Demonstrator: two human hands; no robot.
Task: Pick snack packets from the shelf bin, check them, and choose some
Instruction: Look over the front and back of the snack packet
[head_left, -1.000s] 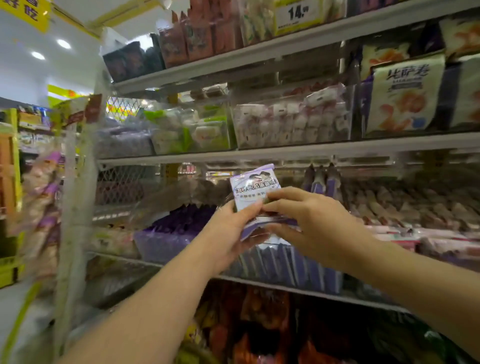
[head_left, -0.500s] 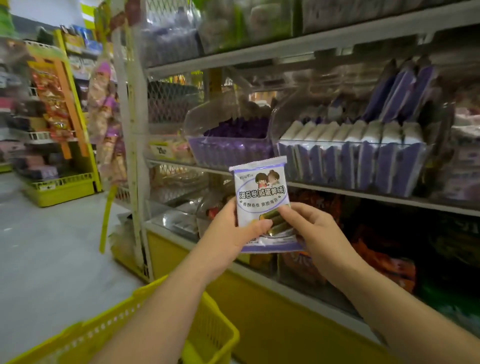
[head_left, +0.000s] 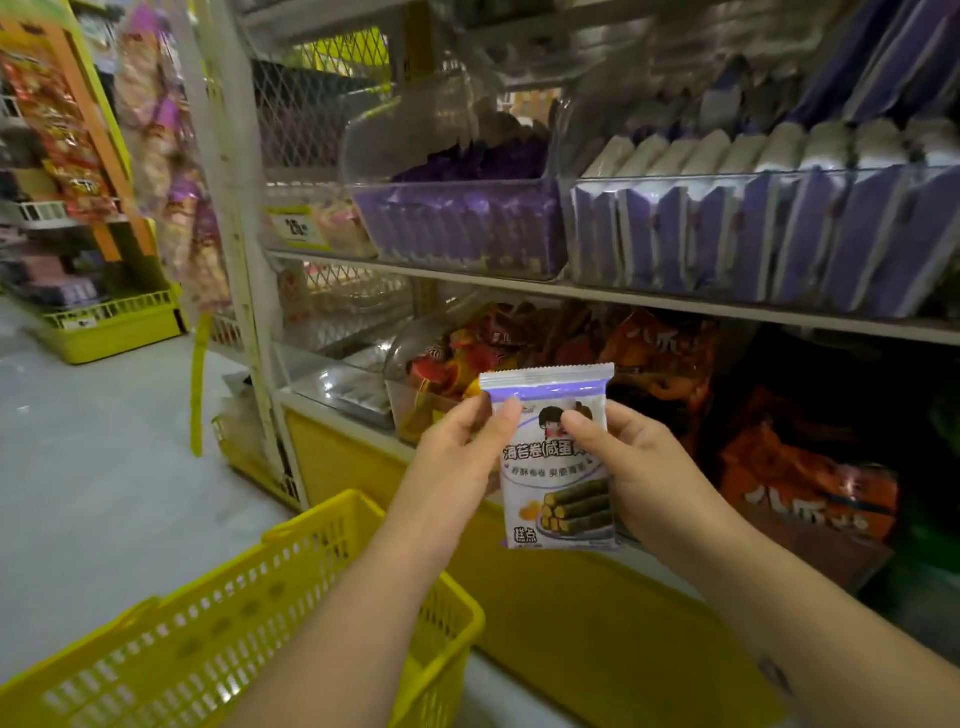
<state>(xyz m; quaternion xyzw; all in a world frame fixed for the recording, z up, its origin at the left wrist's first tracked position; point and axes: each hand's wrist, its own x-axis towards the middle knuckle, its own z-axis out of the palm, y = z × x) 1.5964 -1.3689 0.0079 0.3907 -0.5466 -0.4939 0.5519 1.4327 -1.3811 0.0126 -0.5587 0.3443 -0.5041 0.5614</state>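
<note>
A white and purple snack packet (head_left: 558, 493) with seaweed rolls printed on it stands upright in front of the lower shelf. My left hand (head_left: 457, 457) pinches its left edge, thumb on the front. My right hand (head_left: 634, 467) pinches its right edge the same way. Above, a clear shelf bin (head_left: 753, 176) holds a row of several packets of the same purple kind, standing on edge.
A yellow shopping basket (head_left: 291, 613) hangs below my left forearm. A second clear bin (head_left: 467, 228) of purple packets sits left of the first. Orange snack bags (head_left: 810, 483) fill the lower shelf. A yellow rack (head_left: 109, 322) stands across the grey aisle floor.
The packet came away from the shelf bin and down in front of the lower shelf. Both hands shifted their hold to its upper side edges, and the view tilted down to show the basket.
</note>
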